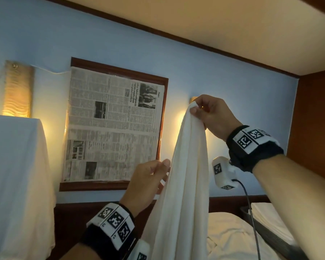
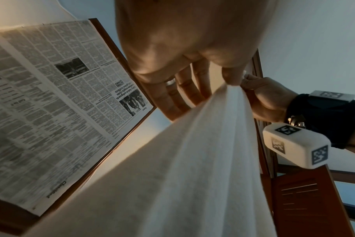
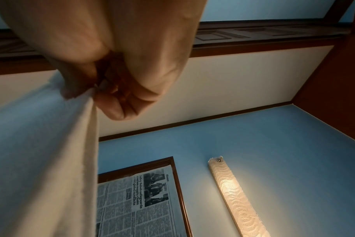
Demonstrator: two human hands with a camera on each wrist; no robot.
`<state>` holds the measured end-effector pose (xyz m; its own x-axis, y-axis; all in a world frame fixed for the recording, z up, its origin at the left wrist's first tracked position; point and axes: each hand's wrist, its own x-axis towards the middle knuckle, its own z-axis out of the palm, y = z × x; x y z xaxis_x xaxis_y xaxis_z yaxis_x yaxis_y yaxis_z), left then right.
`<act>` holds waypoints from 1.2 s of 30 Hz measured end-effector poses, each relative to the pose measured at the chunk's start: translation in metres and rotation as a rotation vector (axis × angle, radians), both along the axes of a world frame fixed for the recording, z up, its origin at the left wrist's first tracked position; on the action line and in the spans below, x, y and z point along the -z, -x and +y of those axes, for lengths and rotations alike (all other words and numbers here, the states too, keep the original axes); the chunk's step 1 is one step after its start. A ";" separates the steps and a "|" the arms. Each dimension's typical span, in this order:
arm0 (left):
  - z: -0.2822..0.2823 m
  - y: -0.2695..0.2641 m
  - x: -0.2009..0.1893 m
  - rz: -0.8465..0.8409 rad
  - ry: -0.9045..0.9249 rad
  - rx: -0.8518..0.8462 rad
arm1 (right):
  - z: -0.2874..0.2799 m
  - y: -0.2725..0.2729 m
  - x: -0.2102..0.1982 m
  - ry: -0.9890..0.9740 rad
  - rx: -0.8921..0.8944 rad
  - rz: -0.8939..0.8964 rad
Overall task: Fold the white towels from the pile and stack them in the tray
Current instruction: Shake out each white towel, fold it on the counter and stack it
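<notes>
Dim, warm glow from wall lamps [image 3: 238, 198]

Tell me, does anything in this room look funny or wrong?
Yes. A newspaper covers the wooden frame on the wall, hiding whatever is inside, and it hangs sideways: its headline runs top to bottom. A white sheet also drapes something at left.
</notes>
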<state>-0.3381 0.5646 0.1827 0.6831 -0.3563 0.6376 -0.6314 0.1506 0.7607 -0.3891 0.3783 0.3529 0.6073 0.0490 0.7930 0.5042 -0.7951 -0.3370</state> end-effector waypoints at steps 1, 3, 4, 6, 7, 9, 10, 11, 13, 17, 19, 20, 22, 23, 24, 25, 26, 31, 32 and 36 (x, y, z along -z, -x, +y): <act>-0.001 0.001 -0.002 0.010 0.000 0.018 | 0.000 0.000 -0.002 0.003 0.001 -0.006; -0.004 -0.002 -0.004 -0.022 0.018 -0.025 | 0.002 -0.001 -0.006 0.019 0.001 -0.013; -0.006 -0.004 -0.005 -0.065 0.015 -0.080 | 0.004 -0.003 -0.008 0.027 -0.001 -0.013; -0.010 -0.007 -0.008 -0.136 -0.001 -0.199 | 0.008 -0.005 -0.012 0.042 -0.007 -0.015; -0.010 -0.006 -0.011 -0.179 -0.009 -0.264 | 0.010 -0.006 -0.013 0.049 -0.006 -0.018; -0.009 -0.003 -0.019 -0.259 -0.005 -0.349 | 0.013 -0.009 -0.016 0.061 0.003 -0.026; -0.008 -0.005 -0.022 -0.270 0.006 -0.353 | 0.014 -0.011 -0.018 0.063 0.010 -0.031; -0.006 -0.007 -0.025 -0.256 0.022 -0.329 | 0.015 -0.012 -0.019 0.064 0.017 -0.033; 0.000 -0.014 -0.028 -0.215 0.060 -0.293 | 0.016 -0.014 -0.021 0.070 0.037 -0.032; 0.012 -0.015 -0.028 -0.252 0.101 -0.388 | 0.021 -0.019 -0.019 0.153 0.127 -0.042; 0.012 -0.009 -0.027 -0.287 0.066 -0.368 | 0.026 -0.021 -0.019 0.194 0.172 -0.048; 0.011 -0.005 -0.025 -0.313 0.043 -0.359 | 0.028 -0.023 -0.018 0.209 0.194 -0.047; 0.009 0.001 -0.021 -0.382 0.020 -0.379 | 0.032 -0.024 -0.018 0.234 0.219 -0.043; 0.007 0.003 -0.019 -0.410 0.011 -0.419 | 0.034 -0.025 -0.018 0.245 0.223 -0.040; 0.006 0.006 -0.018 -0.432 -0.012 -0.482 | 0.035 -0.025 -0.018 0.253 0.225 -0.038; 0.005 0.008 -0.018 -0.449 -0.061 -0.561 | 0.037 -0.024 -0.017 0.258 0.224 -0.035; 0.003 0.008 -0.018 -0.461 -0.127 -0.645 | 0.038 -0.024 -0.017 0.262 0.223 -0.028; -0.004 0.004 -0.025 -0.483 -0.273 -0.833 | 0.041 -0.018 -0.015 0.310 0.244 -0.013; -0.005 0.000 -0.024 -0.488 -0.240 -0.820 | 0.039 -0.016 -0.015 0.310 0.247 -0.009; -0.005 -0.011 -0.017 -0.440 -0.038 -0.652 | 0.029 -0.009 -0.012 0.296 0.263 0.000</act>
